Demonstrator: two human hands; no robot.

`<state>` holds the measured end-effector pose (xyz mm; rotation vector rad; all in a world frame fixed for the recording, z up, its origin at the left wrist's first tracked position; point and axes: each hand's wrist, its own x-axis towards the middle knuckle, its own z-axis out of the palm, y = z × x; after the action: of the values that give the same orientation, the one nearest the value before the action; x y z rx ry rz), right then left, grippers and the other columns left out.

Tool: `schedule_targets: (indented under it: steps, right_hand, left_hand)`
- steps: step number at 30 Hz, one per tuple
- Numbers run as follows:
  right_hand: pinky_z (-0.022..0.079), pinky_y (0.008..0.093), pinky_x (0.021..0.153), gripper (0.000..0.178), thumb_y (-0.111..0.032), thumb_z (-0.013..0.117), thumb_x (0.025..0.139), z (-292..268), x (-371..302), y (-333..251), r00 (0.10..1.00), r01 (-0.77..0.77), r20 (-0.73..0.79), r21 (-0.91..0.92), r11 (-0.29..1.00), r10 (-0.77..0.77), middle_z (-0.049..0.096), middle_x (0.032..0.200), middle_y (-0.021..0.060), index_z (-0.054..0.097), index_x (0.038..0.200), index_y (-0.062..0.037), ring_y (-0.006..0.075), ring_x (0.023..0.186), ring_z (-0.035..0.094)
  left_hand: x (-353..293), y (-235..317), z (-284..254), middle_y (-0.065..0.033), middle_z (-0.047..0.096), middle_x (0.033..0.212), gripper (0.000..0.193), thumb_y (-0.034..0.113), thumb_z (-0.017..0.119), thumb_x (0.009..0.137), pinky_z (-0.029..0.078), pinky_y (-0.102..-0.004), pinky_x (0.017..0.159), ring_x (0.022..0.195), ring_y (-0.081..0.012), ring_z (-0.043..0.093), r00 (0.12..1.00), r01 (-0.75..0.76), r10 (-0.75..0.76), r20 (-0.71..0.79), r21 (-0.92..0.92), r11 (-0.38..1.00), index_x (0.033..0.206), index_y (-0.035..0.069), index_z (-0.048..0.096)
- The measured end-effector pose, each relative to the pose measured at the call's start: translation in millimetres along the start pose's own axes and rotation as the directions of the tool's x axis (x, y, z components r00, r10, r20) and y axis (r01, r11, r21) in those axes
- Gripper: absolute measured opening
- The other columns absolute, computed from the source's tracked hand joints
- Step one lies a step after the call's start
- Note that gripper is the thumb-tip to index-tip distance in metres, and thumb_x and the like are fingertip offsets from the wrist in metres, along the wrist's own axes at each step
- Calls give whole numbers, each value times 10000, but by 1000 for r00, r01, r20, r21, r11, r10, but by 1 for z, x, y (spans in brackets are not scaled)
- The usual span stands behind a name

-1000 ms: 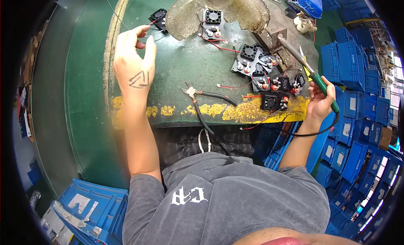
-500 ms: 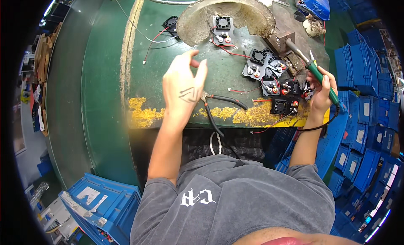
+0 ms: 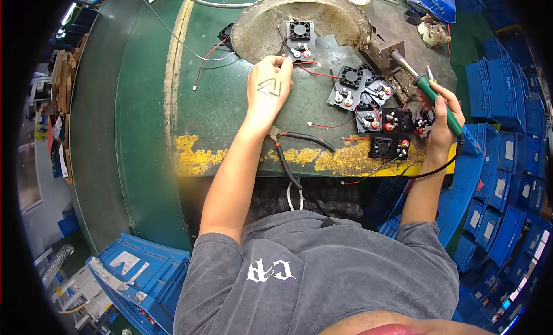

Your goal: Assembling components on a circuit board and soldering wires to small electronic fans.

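In my right hand (image 3: 447, 113) is a soldering iron (image 3: 427, 90) with a green handle, its metal shaft reaching to a rusty metal block (image 3: 387, 57). A thin silver tip (image 3: 430, 73) of something sticks up beside those fingers. My left hand (image 3: 269, 88) is closed at the fingertips, by the lower left corner of a grey plate with a black fan (image 3: 300, 31) and two terminals. A dark wire runs down from that fan to the fingers; what they pinch is hidden. Black-handled cutting pliers (image 3: 277, 134) lie open below the left hand.
A crusted metal hood (image 3: 253, 29) arches over the fan plate. Several fan plates (image 3: 349, 87) with red wires are clustered at the right of the green bench (image 3: 224, 104). Another fan (image 3: 226, 32) sits left of the hood. Blue crates (image 3: 487, 87) stand at the right, one blue bin (image 3: 144, 271) at lower left.
My left hand has moved up and slightly right to the fan plate under the hood, and its fingers have closed. The right hand still holds the soldering iron in nearly the same place.
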<state>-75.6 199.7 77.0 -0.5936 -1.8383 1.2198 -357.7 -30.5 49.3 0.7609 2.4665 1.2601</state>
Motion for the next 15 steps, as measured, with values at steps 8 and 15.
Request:
schedule_targets:
  steps: [8, 15]
  right_hand:
    - [498, 263, 807, 336, -184, 624, 987, 0, 6, 1, 999, -6, 54, -24, 1000, 8, 747, 1044, 155, 680, 1209, 62, 163, 882, 681]
    - [507, 267, 867, 311, -161, 656, 967, -3, 5, 0, 997, 35, 72, -64, 997, -31, 733, 1079, 118, 701, 1180, 62, 150, 932, 673]
  left_hand:
    - [8, 16, 4, 32, 500, 596, 245, 252, 643, 1012, 280, -244, 397, 441, -67, 431, 908, 411, -306, 287, -460, 787, 984, 10, 668]
    - [-12, 8, -20, 36, 437, 565, 192, 162, 662, 985, 241, -260, 408, 438, -65, 354, 896, 429, -234, 377, -606, 670, 869, 13, 626]
